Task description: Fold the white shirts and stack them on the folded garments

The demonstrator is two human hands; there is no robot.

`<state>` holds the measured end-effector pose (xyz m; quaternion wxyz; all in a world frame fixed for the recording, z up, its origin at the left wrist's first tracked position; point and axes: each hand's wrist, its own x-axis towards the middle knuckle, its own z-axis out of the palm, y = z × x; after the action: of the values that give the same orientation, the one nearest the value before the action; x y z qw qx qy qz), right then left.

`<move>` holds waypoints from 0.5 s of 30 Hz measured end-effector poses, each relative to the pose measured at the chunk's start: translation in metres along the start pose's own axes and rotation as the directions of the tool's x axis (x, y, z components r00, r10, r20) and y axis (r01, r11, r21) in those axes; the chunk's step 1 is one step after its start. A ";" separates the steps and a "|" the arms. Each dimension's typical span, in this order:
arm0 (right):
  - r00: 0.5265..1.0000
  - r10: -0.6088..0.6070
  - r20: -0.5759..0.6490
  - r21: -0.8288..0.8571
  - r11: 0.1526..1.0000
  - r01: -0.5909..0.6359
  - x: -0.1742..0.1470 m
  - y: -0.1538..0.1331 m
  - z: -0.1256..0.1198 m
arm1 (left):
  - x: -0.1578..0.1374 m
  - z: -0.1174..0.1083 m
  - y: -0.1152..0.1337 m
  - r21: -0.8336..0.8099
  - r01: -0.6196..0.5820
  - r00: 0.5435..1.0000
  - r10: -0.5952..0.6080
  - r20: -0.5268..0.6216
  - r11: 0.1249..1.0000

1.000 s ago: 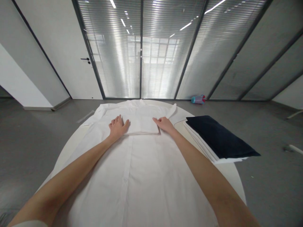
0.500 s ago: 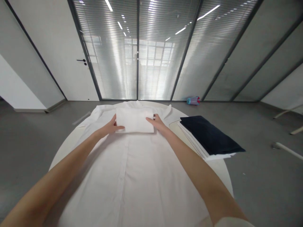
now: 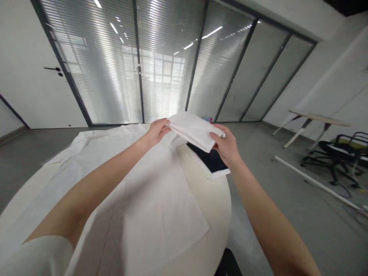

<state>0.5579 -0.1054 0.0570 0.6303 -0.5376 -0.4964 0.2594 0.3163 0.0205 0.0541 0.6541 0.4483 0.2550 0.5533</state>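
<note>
A folded white cloth point(image 3: 192, 130) is raised above the table, held flat between my two hands. My left hand point(image 3: 158, 131) grips its left edge, the thumb hidden from sight. At the opposite end my right hand point(image 3: 227, 143) pinches it, thumb on top and fingers beneath. Below lies a white button-front shirt point(image 3: 161, 199), spread out over the table with its hem toward me. Under the raised cloth is a folded navy garment point(image 3: 211, 160) on top of folded white fabric point(image 3: 219, 174); the cloth hides part of this stack.
The round white table point(image 3: 215, 199) curves off to the right. On the grey floor beyond stand a wooden-topped table point(image 3: 319, 117) and black chairs point(image 3: 342, 153). A white pole or table leg point(image 3: 313, 184) lies nearer. Glass partitions point(image 3: 161, 76) with blinds close off the back.
Both hands have lifted the folded white cloth off the shirt and carried it right, over the navy garment. The view has turned to the right.
</note>
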 end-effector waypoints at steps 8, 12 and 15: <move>0.978 0.140 -0.155 -0.432 0.881 -0.194 -0.026 0.040 -0.085 | 0.032 0.086 -0.102 0.148 0.074 0.994 -0.060 -0.093 0.986; 0.992 0.112 -0.058 -0.749 0.652 -0.117 -0.047 0.051 -0.094 | 0.028 0.064 -0.140 0.297 0.110 0.986 -0.066 -0.153 0.949; 0.991 -0.052 -0.122 -0.803 0.592 -0.067 -0.039 0.046 -0.099 | 0.029 0.054 -0.150 0.397 0.035 0.984 0.039 -0.176 0.917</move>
<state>0.6425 -0.1670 0.0073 0.3496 -0.7823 -0.5149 -0.0265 0.4427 0.0343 -0.0465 0.5228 0.5202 0.4200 0.5288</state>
